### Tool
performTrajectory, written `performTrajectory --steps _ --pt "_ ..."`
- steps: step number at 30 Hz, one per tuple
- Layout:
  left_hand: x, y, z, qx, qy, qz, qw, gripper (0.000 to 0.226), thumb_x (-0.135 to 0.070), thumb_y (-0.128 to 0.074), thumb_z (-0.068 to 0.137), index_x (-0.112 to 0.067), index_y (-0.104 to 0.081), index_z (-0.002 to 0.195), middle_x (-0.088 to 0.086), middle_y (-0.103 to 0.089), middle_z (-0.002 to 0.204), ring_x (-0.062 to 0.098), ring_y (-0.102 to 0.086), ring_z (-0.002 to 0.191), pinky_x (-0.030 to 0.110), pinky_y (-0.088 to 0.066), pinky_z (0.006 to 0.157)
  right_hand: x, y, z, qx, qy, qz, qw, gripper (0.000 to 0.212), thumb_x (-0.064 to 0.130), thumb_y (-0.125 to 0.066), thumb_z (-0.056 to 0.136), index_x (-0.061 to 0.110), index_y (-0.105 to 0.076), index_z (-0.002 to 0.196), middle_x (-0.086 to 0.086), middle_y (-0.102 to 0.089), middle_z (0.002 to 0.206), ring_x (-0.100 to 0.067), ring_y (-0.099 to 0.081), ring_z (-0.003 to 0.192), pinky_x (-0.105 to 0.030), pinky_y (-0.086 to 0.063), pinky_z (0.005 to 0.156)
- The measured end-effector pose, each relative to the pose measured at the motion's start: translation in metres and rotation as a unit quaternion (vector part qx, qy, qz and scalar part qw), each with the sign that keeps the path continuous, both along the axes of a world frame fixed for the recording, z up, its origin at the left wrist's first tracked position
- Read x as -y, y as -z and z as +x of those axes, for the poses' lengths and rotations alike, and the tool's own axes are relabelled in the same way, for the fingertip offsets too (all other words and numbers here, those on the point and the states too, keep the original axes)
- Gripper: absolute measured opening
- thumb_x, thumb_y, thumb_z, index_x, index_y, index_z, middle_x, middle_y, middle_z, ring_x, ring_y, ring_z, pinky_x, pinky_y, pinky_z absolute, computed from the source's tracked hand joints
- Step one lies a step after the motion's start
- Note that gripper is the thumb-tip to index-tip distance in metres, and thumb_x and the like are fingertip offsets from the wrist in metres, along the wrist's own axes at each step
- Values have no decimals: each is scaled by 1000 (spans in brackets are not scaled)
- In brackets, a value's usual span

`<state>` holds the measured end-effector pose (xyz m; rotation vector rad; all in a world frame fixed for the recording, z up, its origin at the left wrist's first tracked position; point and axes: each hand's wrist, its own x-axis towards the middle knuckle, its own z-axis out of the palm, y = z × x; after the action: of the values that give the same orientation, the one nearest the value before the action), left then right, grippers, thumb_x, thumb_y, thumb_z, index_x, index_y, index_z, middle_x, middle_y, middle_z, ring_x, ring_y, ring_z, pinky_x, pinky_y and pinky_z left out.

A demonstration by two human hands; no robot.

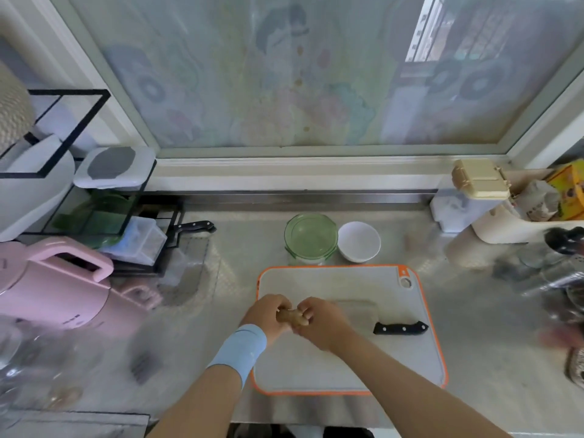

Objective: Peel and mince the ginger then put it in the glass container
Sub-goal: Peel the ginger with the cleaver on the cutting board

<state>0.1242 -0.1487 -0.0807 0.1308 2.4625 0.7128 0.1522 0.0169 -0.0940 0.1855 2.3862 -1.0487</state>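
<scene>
Both forearms reach forward and angle inward until the hands meet. The left hand (264, 316) and the right hand (324, 322) sit close together, backs up, fingers curled round opposite ends of a piece of ginger (289, 317) held between them. A light blue wristband (241, 349) wraps the left wrist.

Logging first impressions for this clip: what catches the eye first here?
Left grip and right grip together hold a knob of ginger over the orange-rimmed cutting board at centre. A black-handled knife lies on the board to their right; a green glass container stands beyond the board's far edge.
</scene>
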Motion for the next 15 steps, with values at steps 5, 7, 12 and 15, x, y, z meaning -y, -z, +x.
performTrajectory --steps 5,7,12,15 --pt "18 24 10 -38 22 -15 999 31 -37 -75 78 -29 -68 107 -6 -62 103 16 -59 99 28 -47 87 16 16 6 -46 -69 44 996 30 44 -61 80 27 -66 105 5 -67 99 -20 -64 94 -32 -52 83" --pt "22 33 13 -57 24 -5 998 29 -35 -74 81 -29 -67 109 -7 -62 102 17 -59 101 27 -45 88 11 18 9 -53 -72 31 996 38 35 -62 84 23 -64 120 3 -61 103 -21 -60 99 -34 -49 91" --pt "23 42 22 -120 59 -62 989 33 -27 -63 90 -26 -61 124 -2 -57 123 22 -48 119 33 -38 101 -38 14 25 -109 6 107 988 31 25 -55 95 21 -61 125 -1 -55 118 -26 -59 106 -38 -49 91" --pt "19 37 26 -164 92 -69 980 37 -20 -67 84 -26 -62 120 -2 -54 123 24 -47 118 35 -38 98 -73 1 36 -103 -6 233 967 30 24 -48 98 22 -59 125 -5 -51 123 -30 -52 111 -39 -44 93"
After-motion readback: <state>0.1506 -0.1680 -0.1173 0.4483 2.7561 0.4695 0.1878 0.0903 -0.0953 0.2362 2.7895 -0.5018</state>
